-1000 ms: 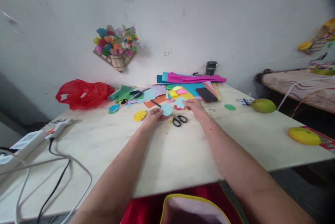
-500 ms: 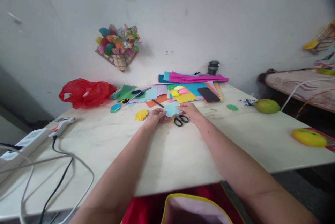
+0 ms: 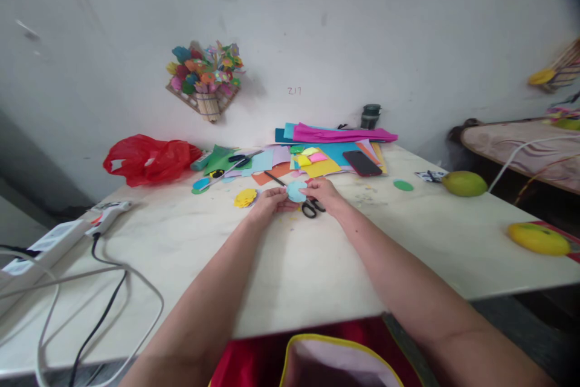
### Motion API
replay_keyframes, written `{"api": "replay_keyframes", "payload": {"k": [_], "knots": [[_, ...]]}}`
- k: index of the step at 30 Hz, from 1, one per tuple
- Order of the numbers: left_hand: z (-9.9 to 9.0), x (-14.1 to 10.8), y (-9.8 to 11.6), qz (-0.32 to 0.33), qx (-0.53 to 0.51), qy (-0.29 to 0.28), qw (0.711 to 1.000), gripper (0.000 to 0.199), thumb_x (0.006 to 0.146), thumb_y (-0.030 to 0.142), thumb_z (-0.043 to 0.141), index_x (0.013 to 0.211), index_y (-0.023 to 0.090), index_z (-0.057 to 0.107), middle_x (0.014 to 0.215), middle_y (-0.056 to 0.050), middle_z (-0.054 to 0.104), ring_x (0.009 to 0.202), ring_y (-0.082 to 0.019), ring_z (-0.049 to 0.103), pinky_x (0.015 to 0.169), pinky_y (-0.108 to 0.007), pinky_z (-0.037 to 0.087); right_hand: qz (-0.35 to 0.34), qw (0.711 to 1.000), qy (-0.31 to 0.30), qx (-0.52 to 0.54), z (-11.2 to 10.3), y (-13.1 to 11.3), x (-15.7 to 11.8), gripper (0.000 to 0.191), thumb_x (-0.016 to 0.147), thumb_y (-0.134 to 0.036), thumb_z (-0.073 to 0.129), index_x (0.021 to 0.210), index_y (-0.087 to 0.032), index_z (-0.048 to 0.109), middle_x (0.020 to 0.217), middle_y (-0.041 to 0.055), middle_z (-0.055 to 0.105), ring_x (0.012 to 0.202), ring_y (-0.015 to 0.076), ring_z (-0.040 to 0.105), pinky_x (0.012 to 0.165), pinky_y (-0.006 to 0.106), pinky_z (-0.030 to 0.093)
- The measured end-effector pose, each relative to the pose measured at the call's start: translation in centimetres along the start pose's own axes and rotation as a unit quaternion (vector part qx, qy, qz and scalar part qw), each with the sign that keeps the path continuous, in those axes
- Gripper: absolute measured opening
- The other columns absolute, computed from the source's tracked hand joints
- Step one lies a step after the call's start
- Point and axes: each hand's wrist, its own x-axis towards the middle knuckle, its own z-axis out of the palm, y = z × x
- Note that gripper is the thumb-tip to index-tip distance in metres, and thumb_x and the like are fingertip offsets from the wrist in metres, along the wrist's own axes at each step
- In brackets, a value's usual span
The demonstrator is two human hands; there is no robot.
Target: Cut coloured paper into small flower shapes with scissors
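Observation:
A light blue paper flower cutout [image 3: 296, 191] is held between my two hands above the table. My left hand [image 3: 270, 204] pinches its left edge. My right hand [image 3: 323, 192] pinches the right edge with thumb and forefinger. Just below lie black-handled scissors [image 3: 309, 210], partly covered by the paper and my right hand. A stack of yellow scalloped paper cutouts [image 3: 245, 198] sits left of my left hand. Behind the blue cutout lies a dark pencil or stick [image 3: 274, 179], next to orange paper [image 3: 277, 171].
Coloured sheets, a phone [image 3: 361, 163] and a second pair of scissors [image 3: 240, 160] lie at the back. A red plastic bag [image 3: 147, 160] is back left. Power strips and cables [image 3: 109, 218] run along the left. Two mangoes [image 3: 464, 183] lie at the right.
My hands have come slightly closer together. The light blue cutout is turned and looks narrower. My right hand now covers more of the scissors' right handle.

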Motion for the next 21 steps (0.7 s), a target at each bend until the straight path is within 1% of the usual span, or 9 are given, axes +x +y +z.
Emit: {"api": "replay_keyframes", "payload": {"k": [3,5,8,11,13,15,17,19,21], "knots": [[0.2,0.0,0.2,-0.008,-0.024,0.007,1.000,0.030,0.076,0.038,0.061,0.085,0.009,0.063,0.075,-0.014,0.070,0.072,-0.024,0.068,0.068,-0.034,0.054,-0.022,0.999,0.004,-0.025,0.1,0.1,0.0,0.028,0.051,-0.034,0.072,0.048,-0.018,0.050,0.045,-0.0042,0.045,0.048,0.0102,0.044,0.050,0.024,0.036],[0.3,0.0,0.3,-0.001,-0.014,0.019,1.000,0.033,0.075,0.042,0.062,0.084,0.010,0.063,0.074,-0.013,0.070,0.071,-0.023,0.068,0.069,-0.034,0.054,-0.038,0.998,0.006,-0.041,0.2,0.0,-0.1,0.028,0.053,-0.034,0.071,0.046,-0.018,0.049,0.046,-0.0037,0.045,0.050,0.0109,0.045,0.050,0.024,0.036],[0.6,-0.1,0.2,0.013,0.030,0.056,0.998,0.028,0.065,0.036,0.074,0.075,0.012,0.061,0.071,-0.008,0.070,0.066,-0.020,0.067,0.069,-0.032,0.054,-0.045,0.997,0.008,-0.065,0.4,-0.3,-0.2,0.029,0.054,-0.033,0.071,0.044,-0.018,0.048,0.045,-0.0043,0.044,0.048,0.0102,0.043,0.049,0.024,0.034],[0.7,-0.2,0.1,0.007,0.058,0.080,0.995,0.027,0.060,0.030,0.078,0.068,0.014,0.059,0.066,-0.004,0.068,0.064,-0.018,0.067,0.069,-0.031,0.054,-0.051,0.996,0.015,-0.074,0.7,-0.7,-0.4,0.030,0.053,-0.030,0.072,0.042,-0.017,0.047,0.045,-0.0051,0.043,0.047,0.0091,0.041,0.048,0.024,0.033],[0.6,-0.2,0.1,0.006,0.062,0.085,0.994,0.026,0.060,0.031,0.077,0.068,0.015,0.058,0.065,-0.004,0.068,0.064,-0.018,0.067,0.069,-0.031,0.054,-0.047,0.998,0.008,-0.051,0.8,-0.8,-0.5,0.026,0.053,-0.028,0.073,0.047,-0.017,0.050,0.048,-0.0047,0.047,0.049,0.0093,0.044,0.049,0.023,0.035],[0.4,-0.1,0.1,0.010,0.059,0.083,0.995,0.026,0.061,0.032,0.077,0.067,0.015,0.058,0.066,-0.004,0.068,0.065,-0.018,0.067,0.069,-0.031,0.054,-0.026,1.000,0.007,0.000,0.7,-0.9,-0.5,0.020,0.057,-0.029,0.072,0.062,-0.017,0.058,0.055,-0.0033,0.054,0.051,0.0099,0.049,0.050,0.022,0.039],[0.2,0.0,0.0,0.017,0.051,0.074,0.996,0.026,0.061,0.032,0.076,0.066,0.016,0.057,0.068,-0.004,0.069,0.066,-0.019,0.068,0.068,-0.031,0.054,0.004,0.998,0.017,0.054,0.5,-0.9,-0.4,0.022,0.064,-0.032,0.069,0.077,-0.017,0.061,0.062,-0.0011,0.060,0.052,0.0101,0.053,0.048,0.022,0.041],[0.0,0.1,0.0,0.022,0.043,0.065,0.997,0.027,0.062,0.033,0.076,0.066,0.016,0.055,0.069,-0.004,0.069,0.068,-0.019,0.068,0.067,-0.030,0.054,0.032,0.995,0.025,0.089,0.1,-0.9,-0.3,0.022,0.070,-0.035,0.066,0.081,-0.016,0.061,0.064,0.0011,0.062,0.051,0.0098,0.054,0.046,0.021,0.041],[-0.2,0.2,0.1,0.026,0.038,0.062,0.997,0.029,0.061,0.033,0.076,0.065,0.016,0.054,0.069,-0.005,0.069,0.068,-0.019,0.068,0.067,-0.029,0.053,0.058,0.992,0.021,0.109,-0.3,-0.8,-0.1,0.022,0.074,-0.037,0.063,0.079,-0.015,0.061,0.062,0.0029,0.063,0.050,0.0101,0.055,0.044,0.020,0.040]]}}
